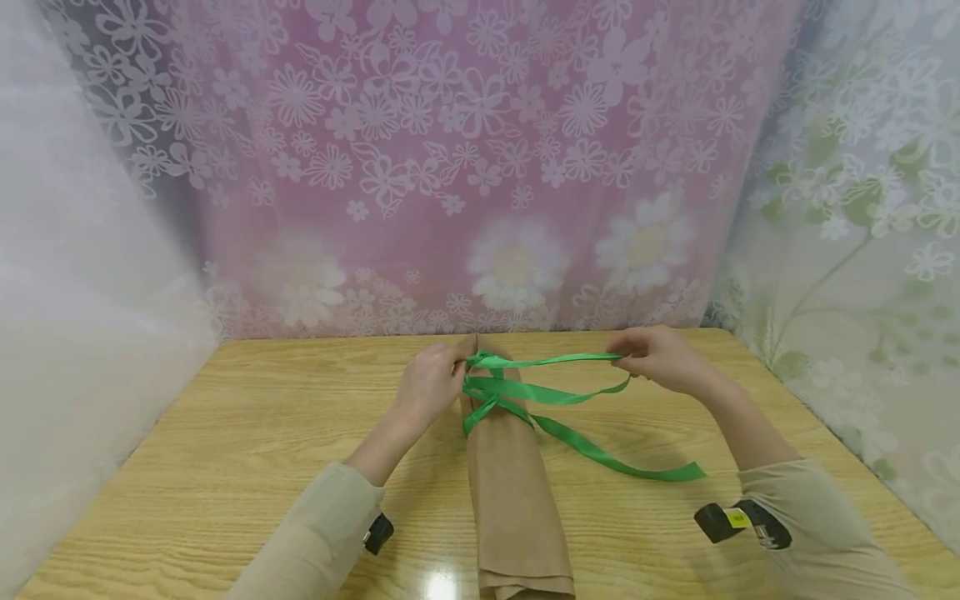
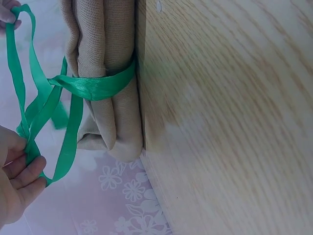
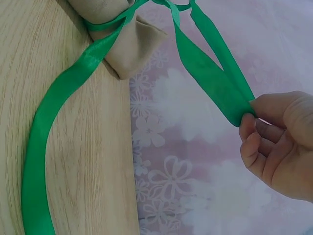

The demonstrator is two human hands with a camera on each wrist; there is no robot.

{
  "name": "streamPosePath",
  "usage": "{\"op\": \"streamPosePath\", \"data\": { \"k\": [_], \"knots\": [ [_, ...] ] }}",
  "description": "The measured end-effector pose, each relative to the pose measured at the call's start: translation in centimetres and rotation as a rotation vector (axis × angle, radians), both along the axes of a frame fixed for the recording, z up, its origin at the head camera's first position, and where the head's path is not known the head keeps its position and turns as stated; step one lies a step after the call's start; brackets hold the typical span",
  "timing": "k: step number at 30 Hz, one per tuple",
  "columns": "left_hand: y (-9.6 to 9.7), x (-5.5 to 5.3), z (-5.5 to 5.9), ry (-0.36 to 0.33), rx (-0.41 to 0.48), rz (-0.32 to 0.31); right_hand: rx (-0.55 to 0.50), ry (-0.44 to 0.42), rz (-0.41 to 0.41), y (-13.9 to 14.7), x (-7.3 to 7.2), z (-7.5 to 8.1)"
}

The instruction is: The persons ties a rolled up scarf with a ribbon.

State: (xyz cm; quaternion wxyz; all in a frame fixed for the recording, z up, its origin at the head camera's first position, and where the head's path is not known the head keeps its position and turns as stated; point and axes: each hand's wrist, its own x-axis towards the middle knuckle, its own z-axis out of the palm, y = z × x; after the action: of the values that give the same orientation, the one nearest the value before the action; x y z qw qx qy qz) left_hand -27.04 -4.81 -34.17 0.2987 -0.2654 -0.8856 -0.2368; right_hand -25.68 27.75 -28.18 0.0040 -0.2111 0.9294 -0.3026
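Note:
A rolled tan cloth lies lengthwise on the table, its far part circled by a green ribbon. Over the roll my left hand pinches the ribbon close to where its strands cross; in the left wrist view, thumb and fingers close on it. To the right, my right hand pinches a loop of the same ribbon between thumb and fingertips, drawn out sideways above the table. One loose ribbon tail trails to the right from the crossing, held by neither hand.
The wooden table runs back to a pink flowered curtain. Pale sheets hang along the left and right sides. Dark wrist cameras, such as the right one, are strapped on both sleeves.

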Motion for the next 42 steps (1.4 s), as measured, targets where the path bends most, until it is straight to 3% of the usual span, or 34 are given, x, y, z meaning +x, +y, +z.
{"op": "streamPosePath", "data": {
  "k": [9, 13, 18, 22, 32, 42],
  "knots": [
    [0.0, 0.0, 0.0, -0.008, -0.001, -0.006, 0.109, 0.133, -0.058, 0.4, 0.3, 0.1],
    [-0.2, -0.1, 0.2, -0.025, -0.019, -0.013, 0.134, 0.24, -0.065, 0.5, 0.3, -0.1],
    [-1.3, -0.2, 0.5, -0.051, -0.063, 0.029, 0.223, 0.406, -0.072, 1.0, 0.2, -0.4],
    [-2.2, -0.2, 0.9, -0.069, -0.109, 0.063, 0.291, 0.466, -0.101, 1.6, 0.3, -0.7],
    [-3.6, 0.1, 1.6, -0.099, -0.195, 0.047, 0.345, 0.491, -0.141, 2.8, 0.6, -1.2],
    [-5.0, 0.3, 1.8, -0.127, -0.265, 0.088, 0.418, 0.465, -0.178, 4.4, 0.5, -2.1]
  ]
}}
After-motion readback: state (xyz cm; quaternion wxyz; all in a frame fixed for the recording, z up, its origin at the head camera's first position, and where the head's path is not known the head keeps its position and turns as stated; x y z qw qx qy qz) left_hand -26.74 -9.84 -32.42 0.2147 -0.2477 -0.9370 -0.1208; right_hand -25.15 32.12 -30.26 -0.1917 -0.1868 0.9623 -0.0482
